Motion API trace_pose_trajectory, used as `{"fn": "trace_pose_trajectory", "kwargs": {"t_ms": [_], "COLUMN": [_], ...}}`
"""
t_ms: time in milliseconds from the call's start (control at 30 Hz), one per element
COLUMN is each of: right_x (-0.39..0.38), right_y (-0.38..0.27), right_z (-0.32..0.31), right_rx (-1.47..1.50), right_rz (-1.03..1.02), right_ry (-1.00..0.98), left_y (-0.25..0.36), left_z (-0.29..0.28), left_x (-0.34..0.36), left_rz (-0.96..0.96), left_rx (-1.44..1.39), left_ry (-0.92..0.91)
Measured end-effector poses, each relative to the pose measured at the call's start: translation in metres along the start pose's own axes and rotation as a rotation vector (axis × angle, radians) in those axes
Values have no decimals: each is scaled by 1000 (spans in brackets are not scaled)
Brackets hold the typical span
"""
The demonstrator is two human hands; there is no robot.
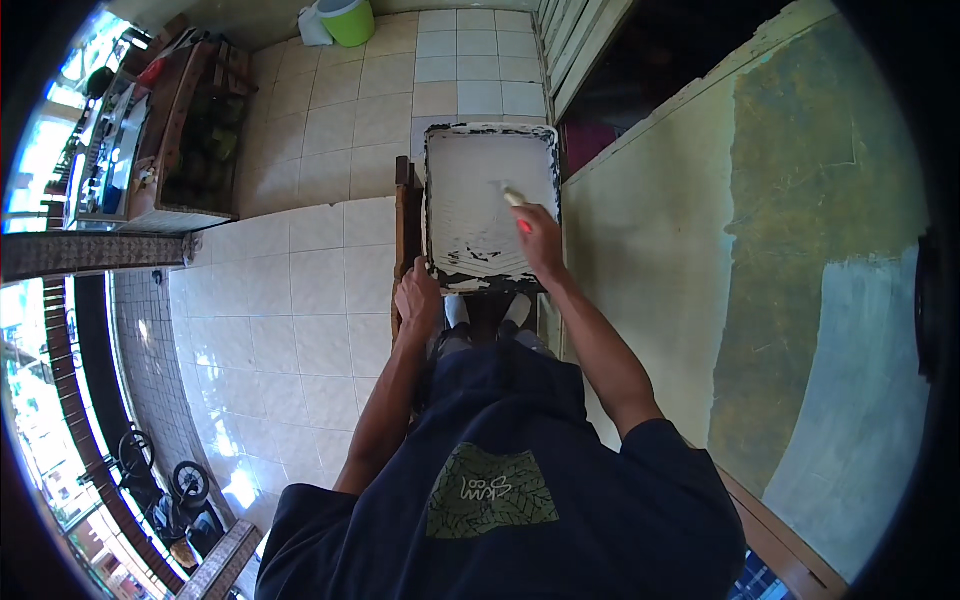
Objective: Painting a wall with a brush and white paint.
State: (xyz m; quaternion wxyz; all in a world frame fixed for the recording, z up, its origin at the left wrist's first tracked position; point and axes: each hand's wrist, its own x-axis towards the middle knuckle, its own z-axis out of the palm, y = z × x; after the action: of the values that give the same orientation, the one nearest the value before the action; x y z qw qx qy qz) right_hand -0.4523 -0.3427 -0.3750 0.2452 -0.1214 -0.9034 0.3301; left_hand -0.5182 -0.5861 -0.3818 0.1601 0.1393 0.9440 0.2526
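A black-rimmed paint tray (428, 190) with white paint lies in front of my body, its near end streaked with black patches. My right hand (540, 243) is closed round a paintbrush (514, 197), a red spot showing by the fingers. The brush's tip points away from me, down at the white paint in the middle of the tray. At the tray's near left corner, my left hand (418, 298) is closed on the edge, resting beside a brown wooden rail (404, 215). Its fingertips are partly hidden.
On the right stands a wall (780, 200) with patchy green and a pale painted area (840, 400). A cabinet (190, 140) is at the far left, a green bucket (347, 22) at the back. Tiled floor (300, 300) spreads left; a motorcycle (165, 490) stands outside.
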Motion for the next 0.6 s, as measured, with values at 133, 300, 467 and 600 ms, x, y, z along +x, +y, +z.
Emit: {"fn": "trace_pose_trajectory", "kwargs": {"t_ms": [133,300,467,600], "right_x": [-49,-66,-35,-78], "right_y": [-4,15,15,-5], "right_z": [-15,-26,-31,-35], "right_rx": [-116,-265,-140,-235], "right_rz": [56,-154,108,-10], "right_ry": [72,-147,78,-18], "left_y": [2,8,4,10], "left_z": [-4,-4,3,-3], "left_x": [3,6,-2,-6], "left_rz": [-3,-17,9,24], "left_rx": [-20,-43,-51,-55], "left_ry": [14,-52,-65,-68]}}
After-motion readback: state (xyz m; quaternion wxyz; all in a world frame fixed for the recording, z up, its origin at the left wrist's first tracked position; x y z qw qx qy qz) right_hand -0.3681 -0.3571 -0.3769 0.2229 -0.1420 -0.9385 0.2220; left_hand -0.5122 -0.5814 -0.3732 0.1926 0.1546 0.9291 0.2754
